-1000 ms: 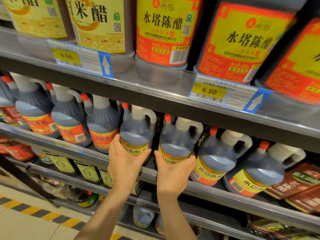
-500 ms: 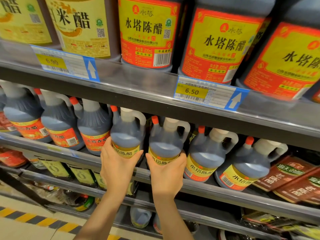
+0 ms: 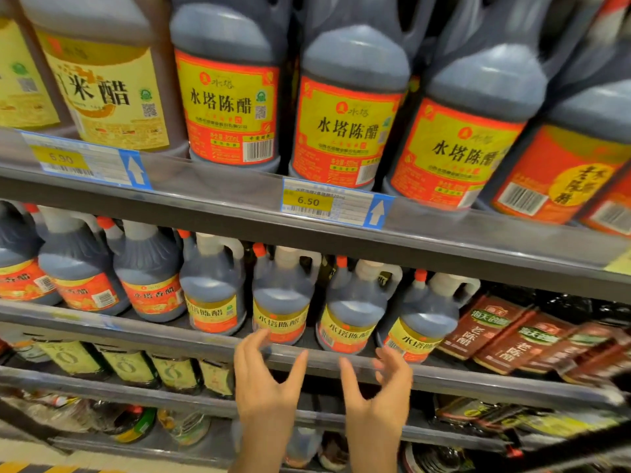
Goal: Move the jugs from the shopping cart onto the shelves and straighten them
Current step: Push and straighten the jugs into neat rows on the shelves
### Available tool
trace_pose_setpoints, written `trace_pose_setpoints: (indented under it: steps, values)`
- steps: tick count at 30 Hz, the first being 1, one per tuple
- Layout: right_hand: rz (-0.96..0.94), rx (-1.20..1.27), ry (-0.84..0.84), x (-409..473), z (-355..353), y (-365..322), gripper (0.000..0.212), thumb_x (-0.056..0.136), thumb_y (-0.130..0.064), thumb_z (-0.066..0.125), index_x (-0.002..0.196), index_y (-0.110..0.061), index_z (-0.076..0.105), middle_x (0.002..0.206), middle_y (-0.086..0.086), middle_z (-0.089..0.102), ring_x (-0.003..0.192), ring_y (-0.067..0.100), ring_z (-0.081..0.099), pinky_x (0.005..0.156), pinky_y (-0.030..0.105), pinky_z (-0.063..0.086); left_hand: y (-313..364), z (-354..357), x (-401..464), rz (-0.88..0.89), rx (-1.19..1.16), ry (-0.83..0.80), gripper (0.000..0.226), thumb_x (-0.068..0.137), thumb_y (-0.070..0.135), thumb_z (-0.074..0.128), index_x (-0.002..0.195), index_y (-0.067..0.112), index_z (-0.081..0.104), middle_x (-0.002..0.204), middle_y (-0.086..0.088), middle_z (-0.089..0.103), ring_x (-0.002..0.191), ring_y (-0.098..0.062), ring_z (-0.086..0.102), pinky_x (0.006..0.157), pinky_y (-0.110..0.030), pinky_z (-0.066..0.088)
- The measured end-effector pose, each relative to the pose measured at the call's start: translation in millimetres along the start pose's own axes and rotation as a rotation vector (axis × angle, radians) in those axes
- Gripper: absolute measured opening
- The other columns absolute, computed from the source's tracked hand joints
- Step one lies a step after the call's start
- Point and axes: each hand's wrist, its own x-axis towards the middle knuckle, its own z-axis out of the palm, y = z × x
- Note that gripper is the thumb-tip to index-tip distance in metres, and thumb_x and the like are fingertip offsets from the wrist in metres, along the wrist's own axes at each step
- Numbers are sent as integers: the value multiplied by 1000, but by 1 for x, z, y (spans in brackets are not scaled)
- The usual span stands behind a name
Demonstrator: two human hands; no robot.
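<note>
Grey metal store shelves (image 3: 191,339) carry dark vinegar jugs with red-and-yellow labels (image 3: 281,302); below them, left hand (image 3: 266,387) and right hand (image 3: 377,390) hover apart, fingers spread, gripping nothing.

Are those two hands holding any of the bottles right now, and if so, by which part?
Nothing is held. The left hand and right hand hover open in front of the shelf edge, just below the yellow-labelled jugs.

Shop: price-tagged shelves (image 3: 205,213) of jugs (image 3: 283,302)
</note>
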Motion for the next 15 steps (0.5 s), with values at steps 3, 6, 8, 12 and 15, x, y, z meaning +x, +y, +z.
trace_pose_setpoints:
  steps: [3, 6, 8, 12, 15]
  values:
    - [117, -30, 51, 35, -44, 11, 71, 74, -14, 77, 134, -10, 39, 124, 0, 45, 122, 22, 47, 102, 30, 37, 21, 36, -10, 4, -12, -196, 58, 76, 33, 74, 125, 15, 47, 115, 5, 49, 110, -7, 45, 86, -8, 31]
    - [95, -132, 1, 60, -57, 18, 86, 73, -26, 78, 142, -8, 31, 141, 9, 39, 130, 23, 41, 101, 32, 37, 37, 66, -15, -68, 3, -242, 75, 77, 24, 74, 139, 11, 33, 136, -4, 41, 127, -19, 41, 100, -25, 36]
    - [67, -164, -37, 75, -56, 24, 90, 71, -30, 80, 142, -8, 31, 142, 9, 39, 131, 23, 40, 100, 31, 38, 40, 77, -12, -86, 5, -228, 87, 76, 25, 75, 144, 9, 24, 145, -8, 33, 134, -22, 34, 107, -32, 34]
    - [44, -117, -50, 95, -45, 32, 86, 66, -31, 83, 135, -10, 36, 132, 9, 48, 122, 24, 49, 100, 41, 46, 26, 92, 5, -63, -12, -228, 92, 67, 26, 82, 140, 8, 29, 138, -13, 42, 129, -26, 42, 104, -45, 41]
    - [10, -123, -38, 98, -42, 36, 82, 68, -27, 83, 133, -6, 38, 129, 11, 49, 122, 25, 49, 100, 33, 43, 20, 94, 9, -37, 13, -206, 89, 65, 25, 83, 136, 8, 32, 132, -10, 49, 123, -26, 49, 97, -46, 47]
